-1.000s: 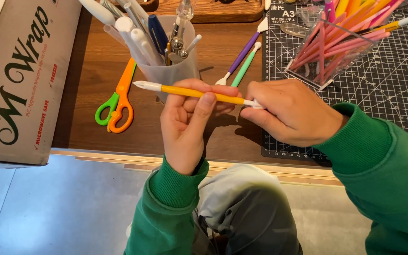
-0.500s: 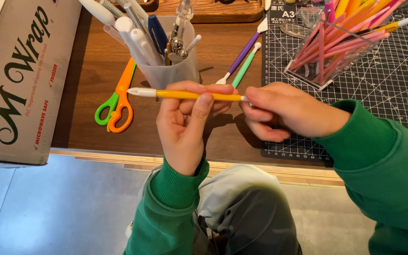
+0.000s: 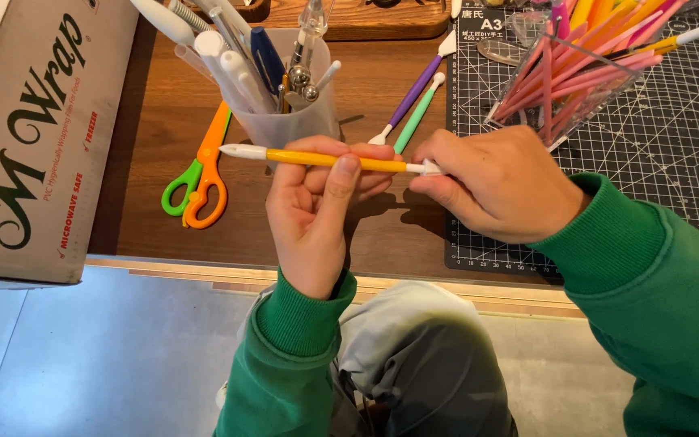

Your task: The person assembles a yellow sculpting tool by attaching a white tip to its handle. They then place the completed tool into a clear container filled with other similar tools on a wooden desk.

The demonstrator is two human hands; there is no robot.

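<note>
The left hand (image 3: 313, 206) still grips the yellow tool (image 3: 325, 159) level, while the right hand (image 3: 499, 186), pinching its right tip, has slid slightly right, tugging it.

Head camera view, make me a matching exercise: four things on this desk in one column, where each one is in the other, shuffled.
1. yellow tool
2. scissors
3. pink sticks
4. purple tool

A. in the clear holder on the cutting mat
B. held by both hands
C. flat on the wood, left of the cup
D. flat on the wood, right of the cup

Pairs: 1-B, 2-C, 3-A, 4-D
</note>
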